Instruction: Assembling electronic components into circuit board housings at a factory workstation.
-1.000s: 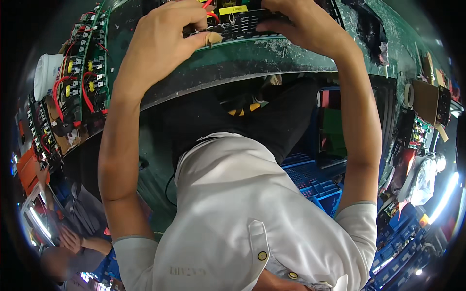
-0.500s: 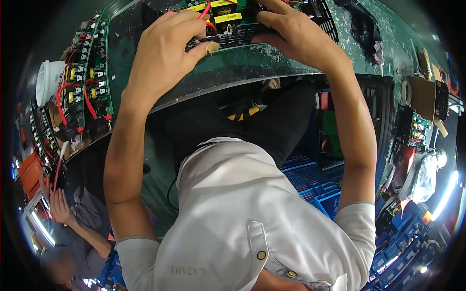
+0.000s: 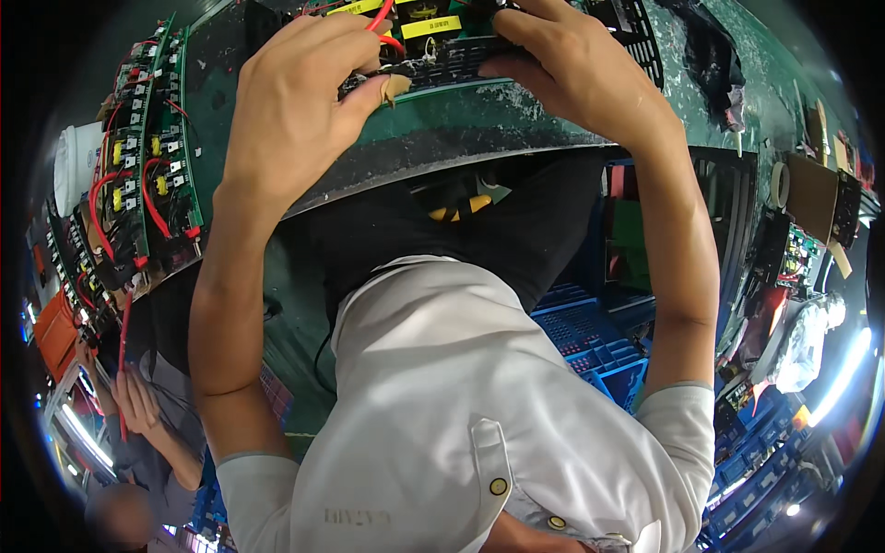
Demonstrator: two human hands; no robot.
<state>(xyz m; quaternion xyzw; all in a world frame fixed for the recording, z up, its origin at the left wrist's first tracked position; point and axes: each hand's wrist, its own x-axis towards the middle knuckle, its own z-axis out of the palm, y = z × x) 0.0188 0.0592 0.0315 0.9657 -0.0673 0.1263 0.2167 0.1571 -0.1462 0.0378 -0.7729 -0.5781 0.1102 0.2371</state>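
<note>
Left hand point(image 3: 300, 97) pinches a black slotted casing point(image 3: 458, 63) on the scuffed green bench point(image 3: 419, 124); whether the right hand point(image 3: 585, 74) pinches, I cannot tell.

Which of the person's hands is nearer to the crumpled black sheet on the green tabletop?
Right. The right hand is to the left of the crumpled black sheet; the left hand is farther left, beyond the right hand.

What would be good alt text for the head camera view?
A person's left hand and right hand touch a black slotted casing near a red wire, on a green workbench. Circuit boards line the left.
</note>
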